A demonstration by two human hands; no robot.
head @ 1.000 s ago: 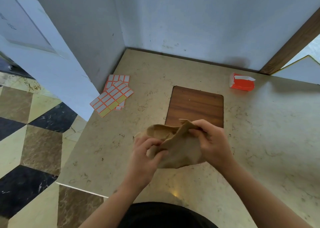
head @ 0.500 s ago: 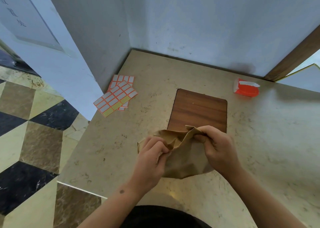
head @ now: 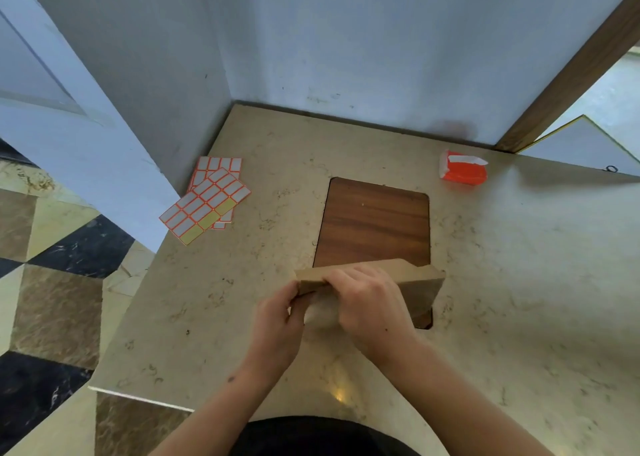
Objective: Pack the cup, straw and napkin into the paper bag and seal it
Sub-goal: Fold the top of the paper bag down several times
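Bag top folded, L hand, R hand gripping

Upper left: orange-bordered label sheets hug the wall.
Upper right: orange packet.
Right: bare beige marble counter.

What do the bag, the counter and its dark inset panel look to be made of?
Bag: matte brown kraft paper, creased along a sharp fold. Counter: polished beige stone, probably marble, veined and glossy. Inset panel: wood or wood-look laminate, showing dark streaked grain.
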